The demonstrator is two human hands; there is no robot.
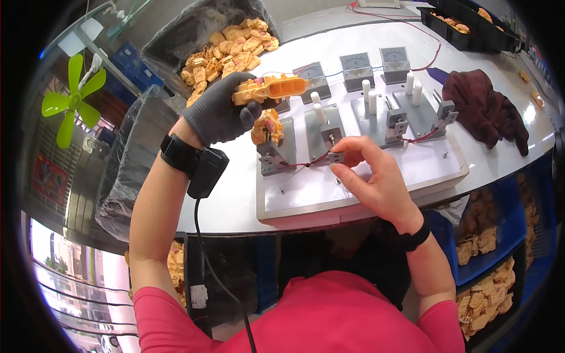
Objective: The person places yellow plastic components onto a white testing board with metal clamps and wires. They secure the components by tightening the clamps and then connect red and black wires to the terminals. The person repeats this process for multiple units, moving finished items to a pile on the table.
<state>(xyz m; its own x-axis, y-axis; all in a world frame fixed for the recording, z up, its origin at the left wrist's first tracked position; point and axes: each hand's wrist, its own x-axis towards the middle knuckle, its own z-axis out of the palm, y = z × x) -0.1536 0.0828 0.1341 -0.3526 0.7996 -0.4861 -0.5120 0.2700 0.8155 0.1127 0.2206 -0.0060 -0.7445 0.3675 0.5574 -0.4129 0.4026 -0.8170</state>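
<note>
Our left hand [219, 112] clenches the orange connector [269, 88]; right hand [374, 179], released, touches the fixture clamp [333, 148] — pinch risk

You're at a factory test bench: a white worktable [506, 147] carries a grey metal fixture plate [353, 188] with clamps and white pegs, three small grey analogue meters [357, 69] wired in red, and bag-lined bins of orange plastic parts [226, 50] all around.

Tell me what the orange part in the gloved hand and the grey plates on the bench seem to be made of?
The orange part looks like moulded plastic: uniform colour, ribbed slots, dull sheen. The grey plates look like metal, probably bare aluminium or steel: flat, matte grey, screwed brackets.
</note>
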